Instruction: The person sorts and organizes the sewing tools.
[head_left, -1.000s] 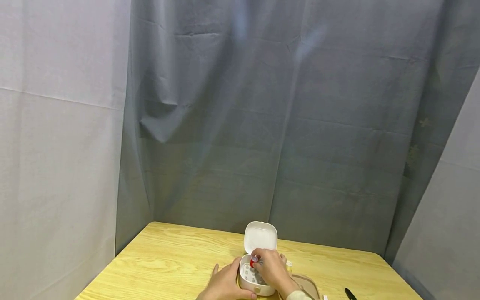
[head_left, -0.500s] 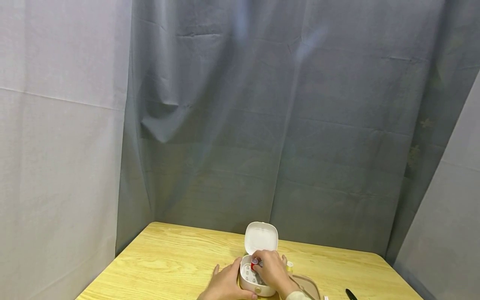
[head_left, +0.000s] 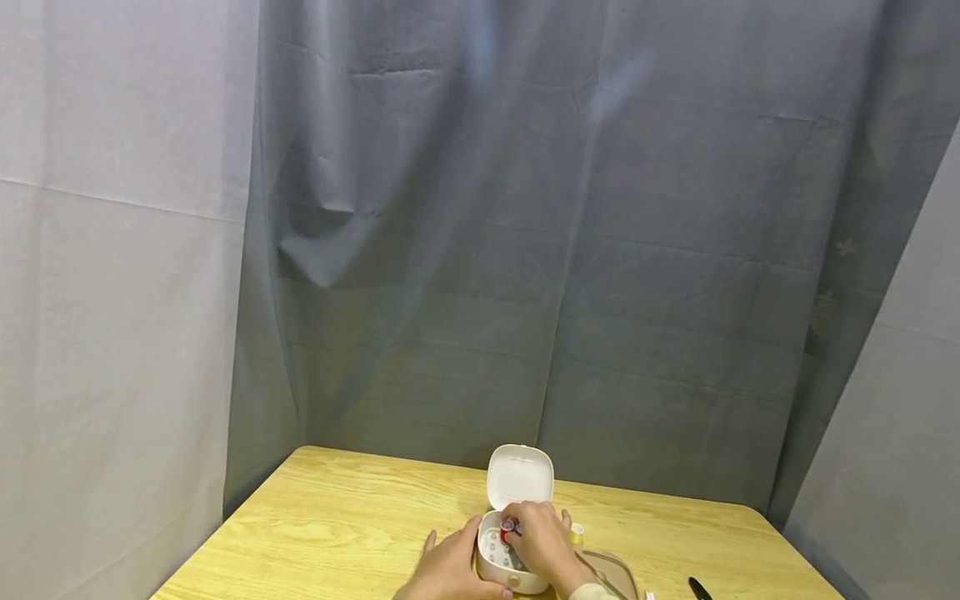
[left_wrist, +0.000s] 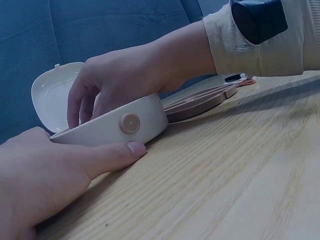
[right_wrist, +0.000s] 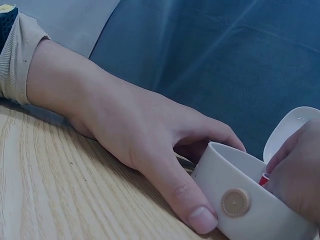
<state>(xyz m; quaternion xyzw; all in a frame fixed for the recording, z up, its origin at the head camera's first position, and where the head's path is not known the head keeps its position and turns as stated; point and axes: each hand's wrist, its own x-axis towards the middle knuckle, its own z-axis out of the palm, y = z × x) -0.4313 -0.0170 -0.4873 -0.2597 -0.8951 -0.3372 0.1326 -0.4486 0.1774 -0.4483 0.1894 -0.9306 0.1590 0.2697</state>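
While grey cloth [head_left: 442, 300] backs the wooden table [head_left: 352, 517], hands [head_left: 450, 567] [head_left: 545, 542] grip a white box [head_left: 495, 573] (left) and red cylinder [head_left: 506, 534] (right).

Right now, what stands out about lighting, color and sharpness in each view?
Head: yellowish table, pale streaks on the gray curtain; left wrist: bluish cast, shadow beside the left hand; right wrist: similar cast, right hand at the frame edge looks soft.

The sewing box [left_wrist: 95, 136] was white, its near button [left_wrist: 130, 123] tan, its open lid [head_left: 520, 477] white. The spool [head_left: 505, 534] inside was red. On the right, the tray [head_left: 611, 572] was tan and the pen-like item [head_left: 699, 588] black. The tabletop [head_left: 360, 517] was yellow wood grain; the far curtain [head_left: 450, 333] was grey.
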